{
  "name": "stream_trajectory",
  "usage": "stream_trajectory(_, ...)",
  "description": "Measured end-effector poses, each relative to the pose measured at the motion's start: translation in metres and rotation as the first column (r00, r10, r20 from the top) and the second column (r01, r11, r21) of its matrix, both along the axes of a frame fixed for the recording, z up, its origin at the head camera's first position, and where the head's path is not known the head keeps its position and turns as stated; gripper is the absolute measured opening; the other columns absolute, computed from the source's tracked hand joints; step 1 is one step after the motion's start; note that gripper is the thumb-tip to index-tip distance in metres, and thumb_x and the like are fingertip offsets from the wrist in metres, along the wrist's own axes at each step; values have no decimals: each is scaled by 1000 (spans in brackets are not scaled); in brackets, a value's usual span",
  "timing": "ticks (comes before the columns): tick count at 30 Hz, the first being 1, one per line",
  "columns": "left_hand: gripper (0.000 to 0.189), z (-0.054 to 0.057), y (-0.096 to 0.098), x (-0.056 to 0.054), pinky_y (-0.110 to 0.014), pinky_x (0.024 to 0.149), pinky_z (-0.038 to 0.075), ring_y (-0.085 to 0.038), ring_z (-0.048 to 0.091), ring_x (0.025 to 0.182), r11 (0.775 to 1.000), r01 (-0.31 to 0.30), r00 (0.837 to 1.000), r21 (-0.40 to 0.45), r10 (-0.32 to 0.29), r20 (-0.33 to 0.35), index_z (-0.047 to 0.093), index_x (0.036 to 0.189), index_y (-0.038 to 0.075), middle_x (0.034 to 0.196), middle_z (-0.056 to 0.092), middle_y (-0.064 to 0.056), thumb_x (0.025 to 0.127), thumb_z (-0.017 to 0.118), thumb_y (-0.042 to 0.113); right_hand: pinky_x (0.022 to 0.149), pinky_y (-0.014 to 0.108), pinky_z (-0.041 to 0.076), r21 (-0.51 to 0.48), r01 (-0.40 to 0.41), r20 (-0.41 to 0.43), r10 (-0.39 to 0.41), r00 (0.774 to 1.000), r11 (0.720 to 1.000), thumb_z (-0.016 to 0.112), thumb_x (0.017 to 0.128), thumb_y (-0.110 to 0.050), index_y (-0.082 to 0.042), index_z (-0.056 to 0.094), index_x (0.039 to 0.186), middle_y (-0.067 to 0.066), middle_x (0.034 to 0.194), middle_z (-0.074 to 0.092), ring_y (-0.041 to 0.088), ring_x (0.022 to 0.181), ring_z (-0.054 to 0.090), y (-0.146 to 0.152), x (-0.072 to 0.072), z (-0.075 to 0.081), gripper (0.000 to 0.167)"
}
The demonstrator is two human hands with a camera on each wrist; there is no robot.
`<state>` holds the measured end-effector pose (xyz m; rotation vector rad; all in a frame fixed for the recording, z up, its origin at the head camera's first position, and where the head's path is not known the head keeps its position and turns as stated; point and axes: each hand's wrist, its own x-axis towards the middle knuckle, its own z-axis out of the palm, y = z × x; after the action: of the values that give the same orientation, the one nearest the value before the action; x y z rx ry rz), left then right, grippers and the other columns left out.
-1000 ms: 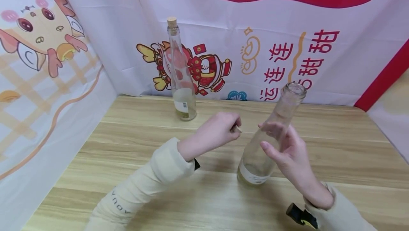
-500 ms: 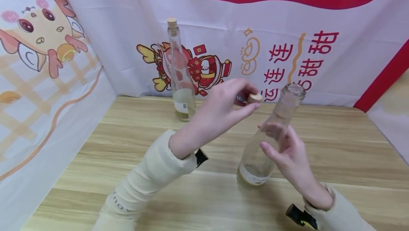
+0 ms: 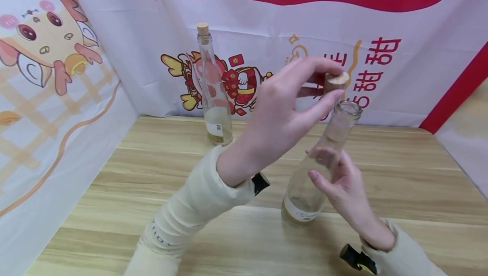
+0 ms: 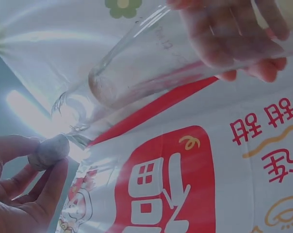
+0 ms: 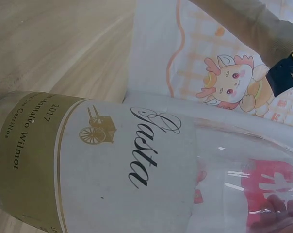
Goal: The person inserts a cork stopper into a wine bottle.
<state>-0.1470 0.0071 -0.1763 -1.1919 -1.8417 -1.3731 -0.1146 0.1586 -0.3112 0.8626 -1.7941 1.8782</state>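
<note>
A cork stopper (image 3: 337,82) is pinched between the thumb and fingers of my left hand (image 3: 282,115). It hovers just up and left of the uncorked mouth of a clear glass bottle (image 3: 305,174), apart from it. The left wrist view shows the stopper (image 4: 50,152) near the bottle's rim (image 4: 64,114). My right hand (image 3: 348,189) holds the bottle around its upper body, fingers behind the glass and thumb in front. In the right wrist view the bottle's white and gold label (image 5: 132,150) fills much of the picture. The bottle's base stands on the table.
Another clear bottle (image 3: 215,98) stands at the back left of the wooden table (image 3: 152,170), a cork (image 3: 203,29) in its mouth. A printed white and red cloth (image 3: 259,17) hangs behind the table, and more printed cloth (image 3: 106,98) runs along the left side.
My left hand has risen and moved right with the cork, from low over the table to beside the bottle's mouth. The right hand and its bottle have stayed in place.
</note>
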Motion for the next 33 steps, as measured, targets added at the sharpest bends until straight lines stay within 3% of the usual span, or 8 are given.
stream_trajectory(3,33,-32,22,-47,-15,79,48,0,53,96,997,63,997,37,-61,-55,59,113,17,107,58,8,83,66,30,87,21,44,3,2,2,-2,1000,1000,55,71,25,0,54,112,5,107,62,15,100,56,0,0,0,48)
stream_trajectory(6,44,-67,50,-98,-14,78,48,3,52,97,996,77,993,50,-72,-94,54,116,34,111,55,20,77,67,47,88,21,43,4,6,-1,-6,1000,1000,55,72,24,0,54,112,5,106,62,15,100,56,0,0,-1,47)
stream_trajectory(7,46,-76,57,-110,-13,78,47,5,51,97,996,75,993,48,-70,-97,53,116,38,111,54,23,74,67,51,88,21,43,4,7,-1,-7,1000,1000,56,72,24,0,54,112,4,106,62,15,100,56,0,0,-1,47)
stream_trajectory(9,44,-80,63,-116,-14,78,48,5,52,96,996,81,992,37,-77,-103,53,116,38,109,55,23,75,65,52,88,21,43,8,12,0,-12,1000,1000,56,72,23,0,54,112,4,105,62,15,99,56,0,0,-1,46)
stream_trajectory(16,30,-67,52,-82,-13,82,45,7,52,95,998,53,992,-18,-54,-111,56,110,34,106,55,22,82,62,45,86,19,44,36,56,14,-57,998,998,56,71,24,-4,55,112,2,103,61,12,98,56,1,2,-1,50)
stream_trajectory(23,26,-73,50,-80,-15,86,44,3,51,101,998,67,985,-18,-69,-160,57,111,29,112,55,20,86,61,34,86,18,44,39,73,22,-73,997,997,55,69,25,-8,55,112,-1,102,61,11,97,57,1,3,-1,54)
stream_trajectory(29,19,-69,47,-70,-15,84,41,3,48,96,997,8,972,-73,-25,-235,57,110,29,111,54,20,93,48,31,85,18,44,37,81,33,-83,996,996,56,69,25,-9,55,112,-3,101,62,10,96,57,2,3,-1,55)
stream_trajectory(33,18,-70,45,-69,-14,85,40,3,49,97,997,-7,963,-71,-12,-269,58,108,27,112,54,19,93,48,28,84,18,44,37,82,32,-83,996,996,55,68,26,-9,54,112,-3,102,62,10,96,57,1,3,-1,56)
